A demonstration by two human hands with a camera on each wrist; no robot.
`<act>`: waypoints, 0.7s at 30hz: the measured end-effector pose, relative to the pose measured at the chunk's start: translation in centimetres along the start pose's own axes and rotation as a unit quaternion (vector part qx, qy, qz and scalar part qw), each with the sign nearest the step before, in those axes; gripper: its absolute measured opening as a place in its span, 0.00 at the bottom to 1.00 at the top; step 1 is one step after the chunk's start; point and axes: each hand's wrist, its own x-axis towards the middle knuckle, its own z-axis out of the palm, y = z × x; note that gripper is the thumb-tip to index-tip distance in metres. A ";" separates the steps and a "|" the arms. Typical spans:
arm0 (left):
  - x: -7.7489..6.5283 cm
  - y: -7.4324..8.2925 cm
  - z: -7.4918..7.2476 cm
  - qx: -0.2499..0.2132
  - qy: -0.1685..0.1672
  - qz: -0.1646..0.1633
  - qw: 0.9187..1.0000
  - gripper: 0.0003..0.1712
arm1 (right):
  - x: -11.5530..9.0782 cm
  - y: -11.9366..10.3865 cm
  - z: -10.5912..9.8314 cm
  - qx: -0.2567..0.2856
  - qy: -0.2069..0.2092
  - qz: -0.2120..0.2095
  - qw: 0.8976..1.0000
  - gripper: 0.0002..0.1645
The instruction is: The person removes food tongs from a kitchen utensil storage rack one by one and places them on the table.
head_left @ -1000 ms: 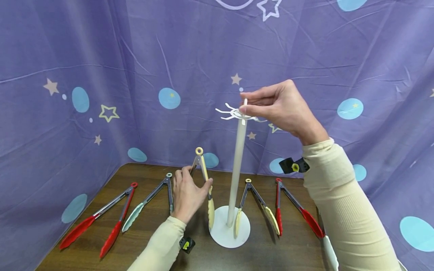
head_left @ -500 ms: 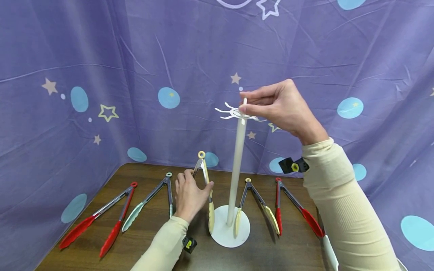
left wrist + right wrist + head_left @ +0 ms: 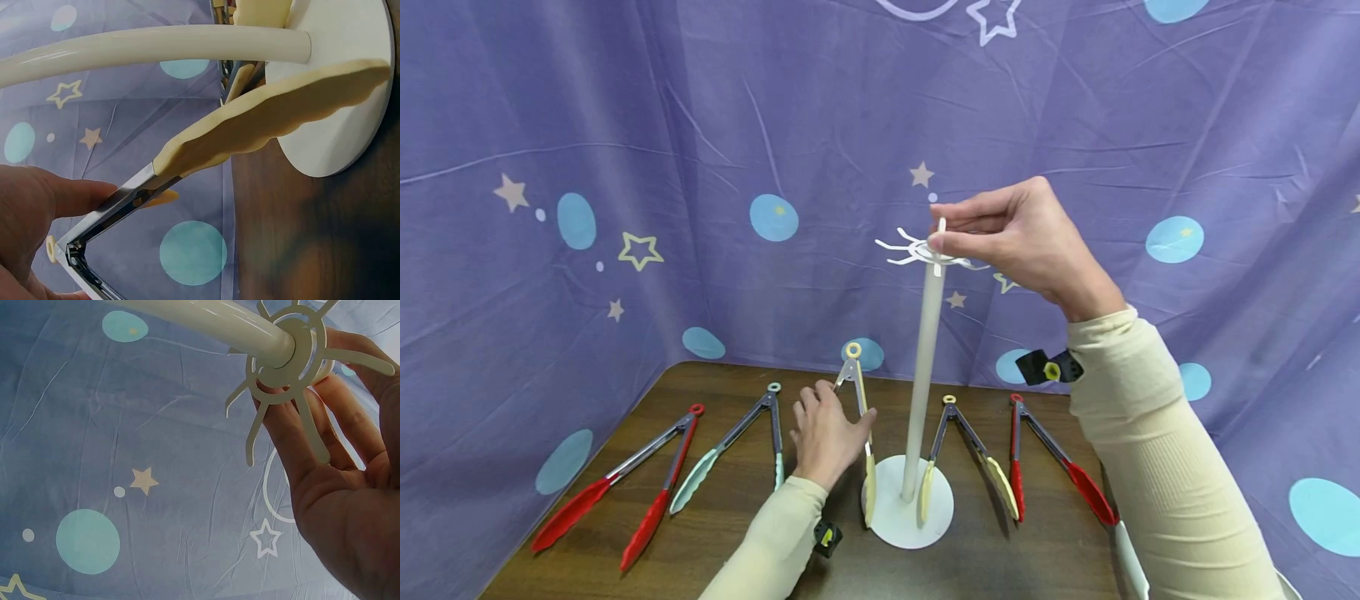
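Observation:
My left hand (image 3: 831, 437) grips a pair of tongs with yellow tips (image 3: 870, 492), ring end up, just left of a white stand's pole (image 3: 925, 367). In the left wrist view, my thumb presses one metal arm of the tongs (image 3: 131, 190), and their yellow tip (image 3: 250, 125) overlaps the stand's round base (image 3: 325, 150). The other arm is mostly behind my hand in the head view. At the top of the stand, my right hand (image 3: 1030, 242) pinches the hub of the hook ring (image 3: 272, 398). Its curved hooks spread outward, bare of any tongs.
Red tongs (image 3: 651, 521) and mint tongs (image 3: 696, 479) lie spread on the wooden table (image 3: 820, 575) at left. Right of the pole lie yellow tongs (image 3: 1000, 487) and red tongs (image 3: 1086, 492). White-tipped tongs (image 3: 1131, 558) are partly behind my right sleeve. A purple curtain (image 3: 827, 125) hangs behind.
My left hand has shifted a little to the right and down with the yellow tongs, bringing them closer to the pole. My right hand has stayed at the hook ring.

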 end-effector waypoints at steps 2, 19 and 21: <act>0.0 -0.1 0.2 0.001 -0.003 -0.003 1.000 0.37 | 0.0 0.0 0.0 -0.001 0.000 0.000 1.000 0.18; 0.6 -0.6 1.6 0.034 -0.047 -0.033 0.998 0.42 | 0.0 0.1 0.0 0.007 0.000 -0.004 1.000 0.18; 0.6 -0.7 1.9 0.041 -0.051 -0.037 0.997 0.42 | 0.0 0.1 0.0 0.006 0.000 -0.004 1.000 0.18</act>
